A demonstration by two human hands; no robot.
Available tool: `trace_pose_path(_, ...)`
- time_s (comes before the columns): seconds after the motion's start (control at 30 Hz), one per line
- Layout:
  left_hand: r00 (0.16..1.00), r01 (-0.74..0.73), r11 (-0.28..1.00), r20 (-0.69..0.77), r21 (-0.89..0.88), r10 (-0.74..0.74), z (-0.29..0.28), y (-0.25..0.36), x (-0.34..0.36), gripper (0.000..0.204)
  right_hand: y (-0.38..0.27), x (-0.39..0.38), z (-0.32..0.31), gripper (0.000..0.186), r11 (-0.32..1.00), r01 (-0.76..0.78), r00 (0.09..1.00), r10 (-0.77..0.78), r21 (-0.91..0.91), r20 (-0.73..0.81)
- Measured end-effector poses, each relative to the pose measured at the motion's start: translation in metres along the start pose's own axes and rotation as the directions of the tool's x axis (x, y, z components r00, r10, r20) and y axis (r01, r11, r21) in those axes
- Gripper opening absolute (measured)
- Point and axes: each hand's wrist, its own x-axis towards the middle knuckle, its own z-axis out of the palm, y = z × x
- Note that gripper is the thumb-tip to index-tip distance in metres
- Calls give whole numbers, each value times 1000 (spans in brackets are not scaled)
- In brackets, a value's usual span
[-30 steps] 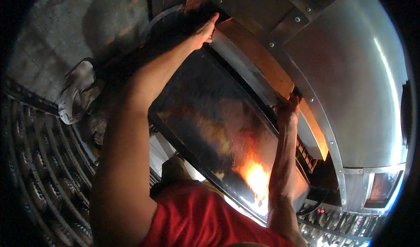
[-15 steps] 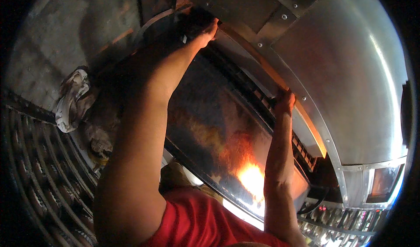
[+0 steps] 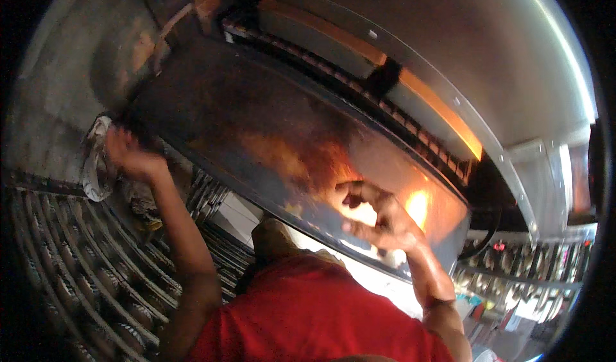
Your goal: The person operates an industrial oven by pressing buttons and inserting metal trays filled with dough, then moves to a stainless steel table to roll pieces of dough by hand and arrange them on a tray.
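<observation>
At the left, my left hand [image 3: 133,155] is raised beside a crumpled grey-white cloth [image 3: 96,175]. Its fingers look stretched out, though motion smears them, and contact with the cloth is not clear. My right hand [image 3: 380,219] hovers in front of the wide dark metal panel [image 3: 212,115], fingers spread and curved, with nothing in them. A bright orange-white glow shows on the panel around that hand. Behind the panel runs a dark slotted rail [image 3: 346,80], with an orange-lit strip [image 3: 443,115] above it.
A curved steel hood [image 3: 500,67] overhangs the far right side. Racks of rope-like bars [image 3: 83,259] fill the lower left, and a grey wall [image 3: 70,73] stands behind them. More loaded racks [image 3: 520,266] show at the lower right. Light floor tiles [image 3: 232,216] appear below the panel.
Both hands have come off the strip under the hood. My left hand moved down and left to the cloth; my right came down in front of the panel. The view has shifted.
</observation>
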Motion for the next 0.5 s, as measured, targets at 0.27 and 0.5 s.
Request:
trace_pose_path(0.27,68,972,-121,737,-200,-672,-170,-164,-273,63,7,-190,-3,67,972,130,991,-121,195,-58)
trace_pose_path(0.5,14,985,146,799,92,-601,-152,-184,-423,50,32,-357,-13,72,985,112,922,-56,128,-383)
